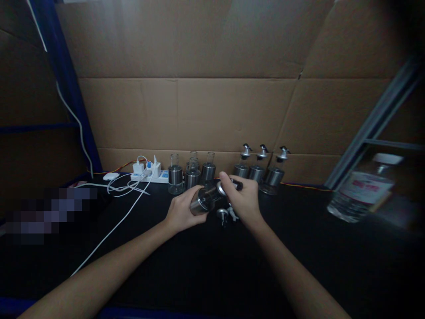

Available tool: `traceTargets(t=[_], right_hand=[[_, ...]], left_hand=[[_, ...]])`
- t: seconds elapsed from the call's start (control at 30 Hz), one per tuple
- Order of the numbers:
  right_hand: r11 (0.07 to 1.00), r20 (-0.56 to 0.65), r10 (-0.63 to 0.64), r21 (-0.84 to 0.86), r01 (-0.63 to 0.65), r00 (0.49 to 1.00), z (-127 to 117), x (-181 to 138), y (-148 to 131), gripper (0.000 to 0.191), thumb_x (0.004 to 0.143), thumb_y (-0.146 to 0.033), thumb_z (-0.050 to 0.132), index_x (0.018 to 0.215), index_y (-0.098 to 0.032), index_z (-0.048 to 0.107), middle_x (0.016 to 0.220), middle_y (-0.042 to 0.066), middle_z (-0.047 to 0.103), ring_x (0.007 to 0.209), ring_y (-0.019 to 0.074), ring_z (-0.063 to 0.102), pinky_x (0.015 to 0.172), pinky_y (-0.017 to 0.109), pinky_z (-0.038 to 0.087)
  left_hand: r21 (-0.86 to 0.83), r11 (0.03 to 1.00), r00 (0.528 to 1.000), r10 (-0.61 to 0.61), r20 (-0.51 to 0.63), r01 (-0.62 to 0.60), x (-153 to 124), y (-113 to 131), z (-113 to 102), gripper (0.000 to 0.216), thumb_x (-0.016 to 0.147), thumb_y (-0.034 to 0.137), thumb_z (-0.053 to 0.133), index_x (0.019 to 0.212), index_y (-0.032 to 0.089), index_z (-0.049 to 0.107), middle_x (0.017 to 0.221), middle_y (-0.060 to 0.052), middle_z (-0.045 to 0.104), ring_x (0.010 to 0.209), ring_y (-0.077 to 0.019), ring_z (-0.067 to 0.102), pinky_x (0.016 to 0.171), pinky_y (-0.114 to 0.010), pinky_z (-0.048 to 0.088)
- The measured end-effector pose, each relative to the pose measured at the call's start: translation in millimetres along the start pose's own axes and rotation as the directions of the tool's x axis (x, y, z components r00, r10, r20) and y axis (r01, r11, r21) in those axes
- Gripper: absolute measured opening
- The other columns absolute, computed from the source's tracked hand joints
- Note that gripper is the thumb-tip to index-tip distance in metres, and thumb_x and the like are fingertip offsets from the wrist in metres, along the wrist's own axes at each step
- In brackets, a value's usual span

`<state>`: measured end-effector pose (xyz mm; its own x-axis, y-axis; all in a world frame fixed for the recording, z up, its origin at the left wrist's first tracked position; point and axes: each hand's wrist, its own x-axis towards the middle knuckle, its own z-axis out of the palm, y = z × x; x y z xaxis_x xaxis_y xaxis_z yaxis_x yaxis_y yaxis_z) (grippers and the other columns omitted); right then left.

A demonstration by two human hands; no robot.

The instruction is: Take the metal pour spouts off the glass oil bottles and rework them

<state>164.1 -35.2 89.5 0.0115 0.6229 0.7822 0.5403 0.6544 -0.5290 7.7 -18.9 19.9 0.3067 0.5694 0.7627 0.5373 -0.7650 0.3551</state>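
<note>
My left hand (184,211) is wrapped round the steel-sleeved body of a glass oil bottle (200,201), which lies tilted with its neck to the right. At that neck, my right hand (244,199) grips a silver and black pourer spout (223,188), thumb on top. Whether the spout sits fully in the neck I cannot tell. Just below the hands, a loose pourer spout (222,214) rests on the black table, with another pale piece (233,213) beside it, partly behind my right hand.
Several open oil bottles (175,174) stand at the back, left of three bottles with spouts (275,172). A power strip (163,177) with chargers and a white cable (117,225) lies to the left. A large clear bottle (361,190) with a white cap stands at right, before cardboard walls (186,113).
</note>
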Motion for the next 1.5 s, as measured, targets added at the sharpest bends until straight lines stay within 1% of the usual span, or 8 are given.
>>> traceTargets(t=[0.17, 0.37, 0.57, 0.77, 0.9, 1.07, 1.33, 1.5], right_hand=[[0.996, 0.067, 0.017, 0.090, -0.023, 0.998, -2.7, 0.7, 0.2, 0.040, 0.077, -0.038, 0.044, 0.043, -0.016, 0.039, 0.041, -0.004, 0.034, 0.039, 0.0056, 0.033, 0.038, 0.019, 0.025], [0.939, 0.274, 0.177, 0.242, -0.246, 0.945, -8.2, 4.7, 1.3, 0.040, 0.077, -0.043, 0.043, 0.046, -0.017, 0.039, 0.035, -0.006, 0.034, 0.030, 0.0048, 0.033, 0.031, 0.018, 0.022], [0.900, 0.281, 0.231, 0.302, -0.314, 0.931, -5.2, 4.1, 0.8, 0.041, 0.076, -0.044, 0.044, 0.046, -0.017, 0.038, 0.033, -0.007, 0.032, 0.026, 0.0045, 0.030, 0.027, 0.018, 0.020], [0.996, 0.102, -0.045, 0.083, 0.037, 0.994, -4.2, 0.9, 0.3, 0.037, 0.079, -0.034, 0.042, 0.047, -0.016, 0.040, 0.041, -0.004, 0.037, 0.038, 0.0058, 0.036, 0.038, 0.020, 0.026], [0.952, 0.045, -0.272, -0.134, 0.276, 0.961, -6.3, -0.1, -3.5, 0.033, 0.079, -0.027, 0.044, 0.047, -0.017, 0.040, 0.045, -0.003, 0.038, 0.042, 0.0067, 0.037, 0.044, 0.022, 0.028], [0.899, 0.073, -0.368, -0.225, 0.375, 0.927, -7.2, -1.3, -5.1, 0.030, 0.078, -0.024, 0.045, 0.049, -0.017, 0.041, 0.046, -0.003, 0.039, 0.042, 0.0072, 0.037, 0.046, 0.022, 0.028], [0.996, 0.039, -0.076, 0.050, 0.074, 0.996, -4.6, -0.5, -3.5, 0.033, 0.078, -0.031, 0.044, 0.049, -0.015, 0.046, 0.045, -0.003, 0.039, 0.042, 0.0067, 0.037, 0.041, 0.020, 0.029], [0.938, 0.079, 0.153, 0.301, -0.170, 0.985, 0.8, -0.5, 1.8, 0.035, 0.075, -0.038, 0.046, 0.049, -0.016, 0.045, 0.040, -0.005, 0.036, 0.036, 0.0060, 0.034, 0.035, 0.018, 0.026]], left_hand=[[-0.017, 1.000, 1.000, 0.018, -0.001, -0.018, -0.1, -0.1, -0.2, 0.060, 0.058, 0.025, 0.062, 0.112, 0.020, 0.038, 0.108, -0.004, 0.054, 0.096, -0.0185, 0.054, 0.083, -0.032, 0.046], [-0.012, 0.999, 0.999, 0.032, -0.001, -0.032, 0.0, -1.9, -0.3, 0.061, 0.057, 0.026, 0.063, 0.113, 0.020, 0.038, 0.107, -0.004, 0.054, 0.095, -0.0186, 0.054, 0.083, -0.032, 0.046], [-0.015, 0.999, 0.999, 0.033, -0.004, -0.033, 0.4, -1.0, -0.4, 0.061, 0.056, 0.025, 0.063, 0.112, 0.020, 0.039, 0.107, -0.004, 0.055, 0.095, -0.0181, 0.054, 0.083, -0.031, 0.046], [-0.005, 1.000, 1.000, -0.005, 0.008, 0.005, 1.0, -0.6, -2.6, 0.061, 0.056, 0.025, 0.063, 0.112, 0.021, 0.038, 0.107, -0.003, 0.054, 0.094, -0.0185, 0.054, 0.082, -0.032, 0.046], [0.000, 1.000, 1.000, -0.009, 0.023, 0.009, 2.0, -0.4, -3.7, 0.060, 0.056, 0.024, 0.063, 0.111, 0.021, 0.038, 0.105, -0.002, 0.054, 0.094, -0.0180, 0.054, 0.081, -0.031, 0.046], [-0.001, 1.000, 1.000, -0.001, 0.022, 0.001, 2.2, -1.3, -3.2, 0.060, 0.056, 0.024, 0.063, 0.111, 0.021, 0.038, 0.105, -0.003, 0.054, 0.094, -0.0179, 0.054, 0.082, -0.032, 0.046], [-0.030, 0.999, 1.000, 0.010, 0.024, -0.009, 2.4, -1.9, -2.6, 0.060, 0.056, 0.025, 0.063, 0.111, 0.021, 0.039, 0.105, -0.003, 0.055, 0.094, -0.0184, 0.054, 0.082, -0.032, 0.046], [-0.036, 0.999, 1.000, 0.014, 0.009, -0.014, 1.8, -2.8, -0.9, 0.060, 0.056, 0.026, 0.062, 0.111, 0.020, 0.039, 0.105, -0.004, 0.055, 0.094, -0.0185, 0.054, 0.082, -0.032, 0.046]])
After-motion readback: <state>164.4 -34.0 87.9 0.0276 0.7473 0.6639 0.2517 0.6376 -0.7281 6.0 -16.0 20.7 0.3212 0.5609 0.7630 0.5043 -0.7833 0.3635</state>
